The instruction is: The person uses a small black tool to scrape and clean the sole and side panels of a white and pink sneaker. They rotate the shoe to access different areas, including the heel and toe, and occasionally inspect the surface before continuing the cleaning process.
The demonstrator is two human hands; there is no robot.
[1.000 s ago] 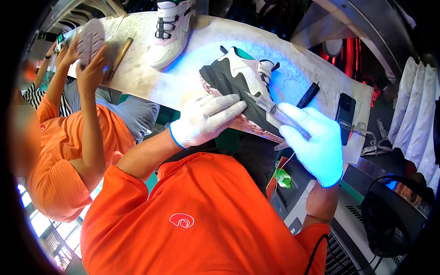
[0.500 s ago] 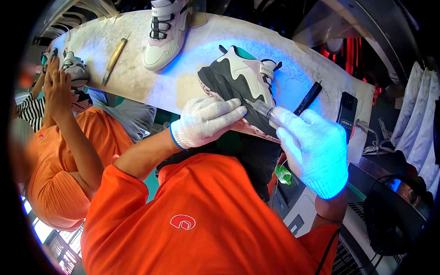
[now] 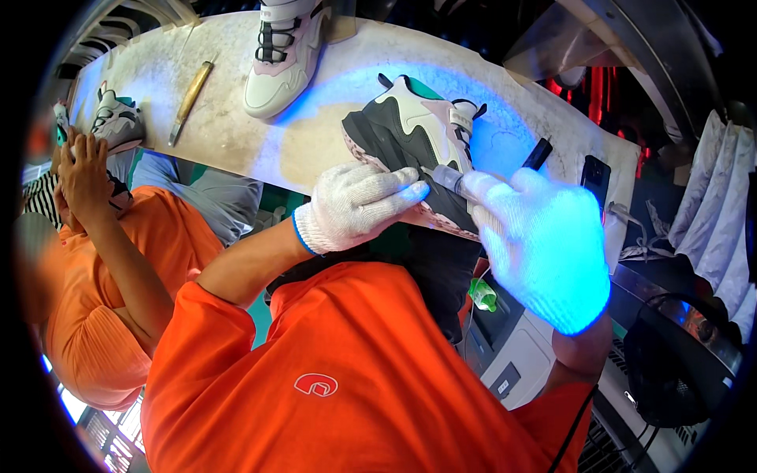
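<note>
A white, black and grey sneaker (image 3: 418, 126) lies on its side on the worktable, its sole toward me. My left hand (image 3: 359, 199), in a white knit glove, is closed on the sole edge, fingertips pressing the dark side of the shoe. My right hand (image 3: 544, 236), also gloved and lit bright blue, grips a clear syringe-like tube (image 3: 448, 178). Its thin tip meets the dark side panel just beside my left fingertips. Behind my right hand a black stick-shaped tool (image 3: 538, 154) rests on the table, partly hidden by the glove.
Another sneaker (image 3: 276, 71) stands at the table's far side, left of it a wooden-handled knife (image 3: 191, 102). A black phone (image 3: 595, 175) lies at the right edge of the pale table (image 3: 315, 146). At left, a co-worker in orange (image 3: 169, 244) sits near another shoe (image 3: 117, 124).
My right hand and the tube have shifted slightly, the hand a little rightward. My left hand stays on the shoe. The co-worker's hands have lowered and moved left.
</note>
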